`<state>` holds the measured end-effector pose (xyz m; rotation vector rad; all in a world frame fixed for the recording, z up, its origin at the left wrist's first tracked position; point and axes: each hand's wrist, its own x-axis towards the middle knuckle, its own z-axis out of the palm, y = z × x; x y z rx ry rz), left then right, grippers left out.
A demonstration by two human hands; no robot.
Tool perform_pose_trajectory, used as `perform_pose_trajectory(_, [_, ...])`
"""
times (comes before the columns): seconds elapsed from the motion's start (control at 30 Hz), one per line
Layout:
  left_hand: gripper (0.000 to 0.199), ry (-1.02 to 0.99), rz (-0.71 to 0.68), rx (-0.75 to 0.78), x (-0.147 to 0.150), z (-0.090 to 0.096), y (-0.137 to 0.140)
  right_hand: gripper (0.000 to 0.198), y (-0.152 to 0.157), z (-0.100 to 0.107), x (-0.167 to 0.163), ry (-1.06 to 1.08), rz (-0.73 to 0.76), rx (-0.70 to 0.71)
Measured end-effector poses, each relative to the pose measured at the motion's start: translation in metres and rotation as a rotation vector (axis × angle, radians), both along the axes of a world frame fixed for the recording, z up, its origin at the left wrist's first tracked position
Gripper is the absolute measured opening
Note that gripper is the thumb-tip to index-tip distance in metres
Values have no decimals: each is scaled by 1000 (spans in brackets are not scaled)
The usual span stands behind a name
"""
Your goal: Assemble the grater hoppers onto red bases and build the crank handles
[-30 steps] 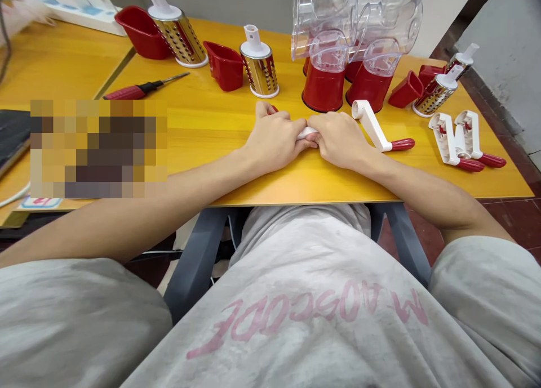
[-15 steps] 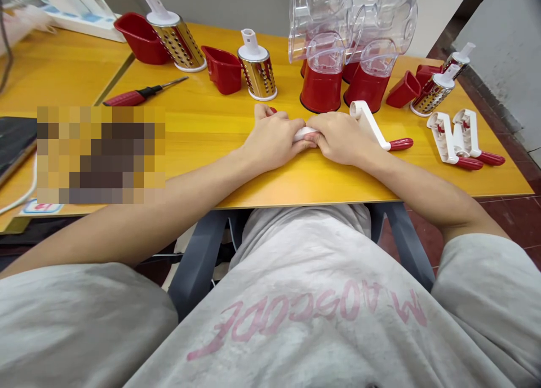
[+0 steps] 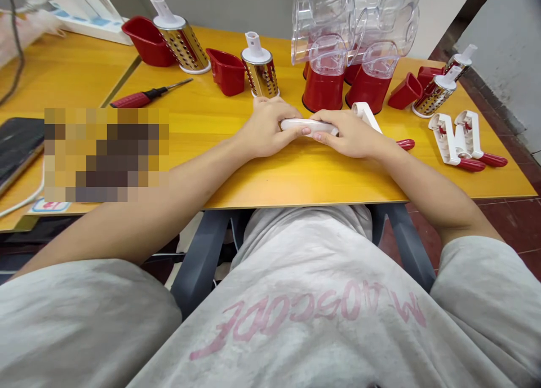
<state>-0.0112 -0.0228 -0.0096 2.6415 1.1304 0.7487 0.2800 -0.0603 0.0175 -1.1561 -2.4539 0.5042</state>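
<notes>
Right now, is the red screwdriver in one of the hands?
No, the screwdriver lies on the table, apart from both hands, which hold a white piece.

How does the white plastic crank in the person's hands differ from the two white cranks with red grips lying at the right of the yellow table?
The held white crank is gripped at both ends by the left hand and right hand; the two white cranks with red grips lie untouched on the yellow table. The held crank lies crosswise with its ends hidden; the pair lie side by side, red grips showing. Both are white plastic.
</notes>
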Motion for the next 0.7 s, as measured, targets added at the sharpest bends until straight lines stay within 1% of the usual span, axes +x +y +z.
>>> perform_pose_trajectory(0.1, [52,35,11,8,2,-2,1,53,2,-3,-1,-21,-81,5])
perform_pose_trajectory(0.17, [52,79,38,26,5,-2,-2,48,1,-5,-6,-55,-156,22])
perform_pose_trajectory(0.23, [52,117,69,51,8,-4,-8,41,-1,-7,-12,-102,-193,40])
perform_pose_trajectory(0.33, [47,124,112,86,16,-8,-19,37,-6,-7,-19,-154,-210,75])
perform_pose_trajectory(0.5, [43,93,203,90,25,-14,-32,35,-12,-6,-24,-194,-233,87])
perform_pose_trajectory(0.6, [38,92,223,76,26,-15,-35,35,-12,-8,-24,-198,-230,92])
perform_pose_trajectory(0.7, [41,91,213,54,24,-14,-32,38,-12,-8,-25,-205,-225,87])
